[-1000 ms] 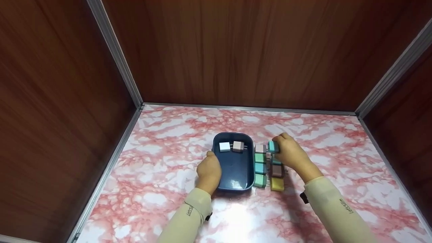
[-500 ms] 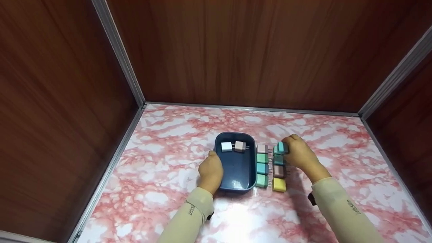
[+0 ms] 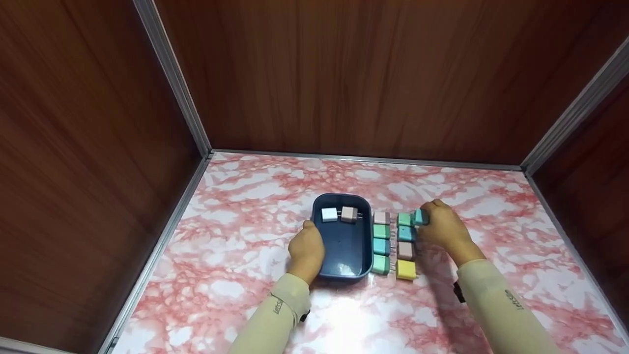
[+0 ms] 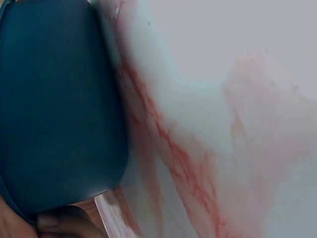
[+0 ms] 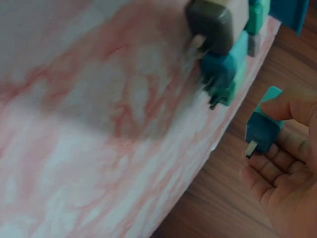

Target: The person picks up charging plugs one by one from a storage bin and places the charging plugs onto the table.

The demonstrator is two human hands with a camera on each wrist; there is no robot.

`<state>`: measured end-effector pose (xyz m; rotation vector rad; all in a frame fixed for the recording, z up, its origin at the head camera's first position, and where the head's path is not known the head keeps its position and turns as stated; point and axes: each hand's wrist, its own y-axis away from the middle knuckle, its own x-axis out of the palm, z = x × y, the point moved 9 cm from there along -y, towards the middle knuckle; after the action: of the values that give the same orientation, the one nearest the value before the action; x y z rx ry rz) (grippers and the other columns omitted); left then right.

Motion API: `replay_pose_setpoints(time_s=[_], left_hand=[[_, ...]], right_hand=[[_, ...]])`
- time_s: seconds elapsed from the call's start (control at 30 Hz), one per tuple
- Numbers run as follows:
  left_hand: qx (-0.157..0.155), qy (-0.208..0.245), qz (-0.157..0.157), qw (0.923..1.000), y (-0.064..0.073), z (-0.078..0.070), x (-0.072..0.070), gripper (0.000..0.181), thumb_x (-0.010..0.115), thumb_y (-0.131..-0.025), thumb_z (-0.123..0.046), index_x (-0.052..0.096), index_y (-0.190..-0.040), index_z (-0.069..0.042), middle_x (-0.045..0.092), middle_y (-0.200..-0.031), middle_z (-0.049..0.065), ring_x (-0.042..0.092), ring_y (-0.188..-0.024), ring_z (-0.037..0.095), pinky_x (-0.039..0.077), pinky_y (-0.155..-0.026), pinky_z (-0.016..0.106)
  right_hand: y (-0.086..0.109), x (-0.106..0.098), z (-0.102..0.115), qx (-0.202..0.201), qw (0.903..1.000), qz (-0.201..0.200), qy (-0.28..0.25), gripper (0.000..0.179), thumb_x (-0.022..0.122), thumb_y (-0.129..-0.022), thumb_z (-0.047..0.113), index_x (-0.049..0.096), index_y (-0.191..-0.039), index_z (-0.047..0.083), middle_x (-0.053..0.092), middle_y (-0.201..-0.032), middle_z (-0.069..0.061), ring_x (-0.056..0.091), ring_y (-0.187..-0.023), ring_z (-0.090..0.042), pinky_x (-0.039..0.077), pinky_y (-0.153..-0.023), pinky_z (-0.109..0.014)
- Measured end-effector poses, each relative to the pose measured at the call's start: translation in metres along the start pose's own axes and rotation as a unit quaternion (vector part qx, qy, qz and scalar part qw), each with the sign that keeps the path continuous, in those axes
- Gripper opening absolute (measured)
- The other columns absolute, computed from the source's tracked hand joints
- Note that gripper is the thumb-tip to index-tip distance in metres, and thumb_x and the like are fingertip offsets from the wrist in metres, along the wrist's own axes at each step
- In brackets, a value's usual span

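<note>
My left hand point(image 3: 305, 248) grips the left rim of a dark blue plastic tub point(image 3: 341, 250), with fingertips at its rim in the left wrist view. Inside the tub, a white charger plug point(image 3: 329, 215) and a pinkish one point(image 3: 349, 214) lie near the far end. My right hand point(image 3: 444, 228) pinches a teal charger plug point(image 3: 420, 217) between thumb and fingers. Its metal prong point(image 5: 251, 149) points away from the thumb in the right wrist view. In the head view the held plug overlaps the right end of a green charger plug point(image 3: 404, 219).
Two columns of charger plugs stand right of the tub. The left column runs from a pink plug point(image 3: 381, 218) to a green one point(image 3: 381, 264); a yellow plug point(image 3: 406, 270) is nearest in the right column. Brown wood-grain walls point(image 3: 363, 78) enclose the marbled table point(image 3: 245, 236).
My right hand has moved right with the teal charger plug, from over the gap between the columns to the right column's far right end. Left hand and tub stay in place.
</note>
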<state>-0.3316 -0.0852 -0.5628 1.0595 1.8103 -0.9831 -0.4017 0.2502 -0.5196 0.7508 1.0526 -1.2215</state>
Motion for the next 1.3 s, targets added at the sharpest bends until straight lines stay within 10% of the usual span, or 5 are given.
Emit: replay_pose_setpoints(time_s=[0.3,1.3], left_hand=[[0.003,-0.005,-0.020,0.9998,0.001,0.000,-0.003,0.007,0.049,-0.095,-0.004,0.056,-0.096,-0.005,0.074,-0.074,0.014,0.073,-0.065,0.029,0.056,-0.054,0.046],[0.011,-0.006,-0.019,0.9997,0.000,-0.001,0.000,0.009,0.048,-0.096,-0.004,0.056,-0.098,-0.005,0.073,-0.073,0.012,0.072,-0.064,0.028,0.055,-0.053,0.044]], right_hand=[[0.001,0.009,-0.020,0.025,0.9995,0.007,0.016,0.057,0.079,-0.085,0.024,0.059,-0.131,-0.003,0.056,-0.130,-0.025,0.057,-0.118,-0.046,0.043,-0.102,-0.063],[0.003,0.034,-0.045,0.043,0.9970,0.002,0.064,0.047,0.069,-0.078,-0.011,0.060,-0.124,-0.007,0.057,-0.119,-0.026,0.058,-0.112,-0.047,0.048,-0.097,-0.061]])
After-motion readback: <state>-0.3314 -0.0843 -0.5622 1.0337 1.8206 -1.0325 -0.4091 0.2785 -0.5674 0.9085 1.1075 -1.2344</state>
